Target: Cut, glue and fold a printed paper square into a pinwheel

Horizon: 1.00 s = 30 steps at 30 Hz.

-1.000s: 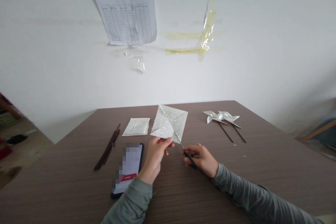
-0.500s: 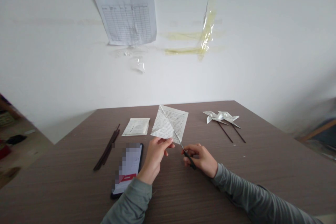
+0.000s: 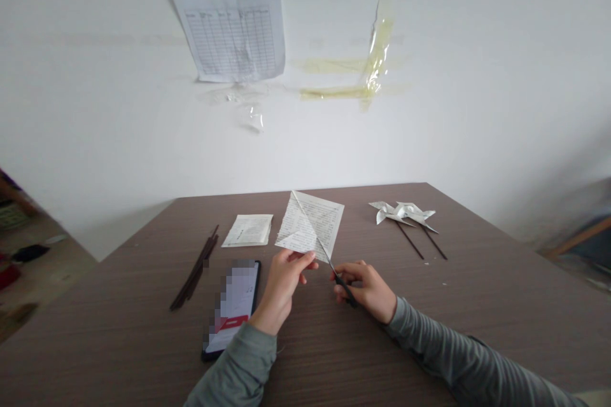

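Note:
My left hand (image 3: 282, 280) pinches the near corner of a square sheet of printed paper (image 3: 319, 221), holding it raised above the brown table (image 3: 477, 305). A fold runs diagonally across the sheet. My right hand (image 3: 365, 287) grips small dark-handled scissors (image 3: 334, 267), whose blades reach into the paper's near edge along the diagonal. Both sleeves are grey.
A phone (image 3: 233, 305) lies by my left forearm. Left of it rest several dark thin sticks (image 3: 195, 270). A folded printed sheet (image 3: 248, 230) lies behind the phone. Two paper pinwheels on sticks (image 3: 405, 215) lie at the right. A table chart (image 3: 231, 35) and yellowed tape hang on the wall.
The paper's far right corner has shifted slightly right; both hands and the scissors stay almost where they were.

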Available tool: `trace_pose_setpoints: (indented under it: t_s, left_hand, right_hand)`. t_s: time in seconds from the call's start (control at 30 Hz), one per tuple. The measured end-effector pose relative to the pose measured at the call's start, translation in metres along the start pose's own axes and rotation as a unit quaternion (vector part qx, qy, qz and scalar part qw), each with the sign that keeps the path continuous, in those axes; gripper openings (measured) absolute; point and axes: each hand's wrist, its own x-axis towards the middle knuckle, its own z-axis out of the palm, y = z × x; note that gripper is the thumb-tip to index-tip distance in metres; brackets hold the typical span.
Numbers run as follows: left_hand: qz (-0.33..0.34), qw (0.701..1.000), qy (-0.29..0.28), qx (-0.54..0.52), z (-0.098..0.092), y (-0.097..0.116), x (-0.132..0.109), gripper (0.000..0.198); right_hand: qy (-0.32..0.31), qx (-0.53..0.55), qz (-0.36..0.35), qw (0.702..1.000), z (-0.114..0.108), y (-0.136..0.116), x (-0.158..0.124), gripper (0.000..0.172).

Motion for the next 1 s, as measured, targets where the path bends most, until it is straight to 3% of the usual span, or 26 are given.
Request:
trace_pose_setpoints:
  t_s: [0.33,0.57,0.73,0.87,1.0]
  left_hand:
    - [0.002,1.0,0.001,-0.007,0.0,-0.002,0.001,0.024]
    - [0.004,1.0,-0.005,-0.006,-0.001,-0.001,0.001,0.025]
    - [0.001,1.0,-0.014,-0.002,0.0,-0.001,0.001,0.021]
    - [-0.004,1.0,-0.018,0.0,0.0,-0.002,0.002,0.023]
    - [-0.004,1.0,-0.022,0.0,-0.001,-0.003,0.001,0.024]
  right_hand:
    - [0.007,-0.001,0.002,1.0,0.001,0.001,0.0,0.059]
    - [0.012,-0.003,-0.008,1.0,0.004,0.009,0.002,0.066]
    - [0.009,0.005,-0.012,1.0,-0.001,-0.003,0.0,0.07]
    - [0.012,0.011,-0.023,1.0,-0.006,-0.015,-0.003,0.064]
    - [0.025,0.017,-0.026,0.999,-0.003,-0.013,-0.002,0.061]
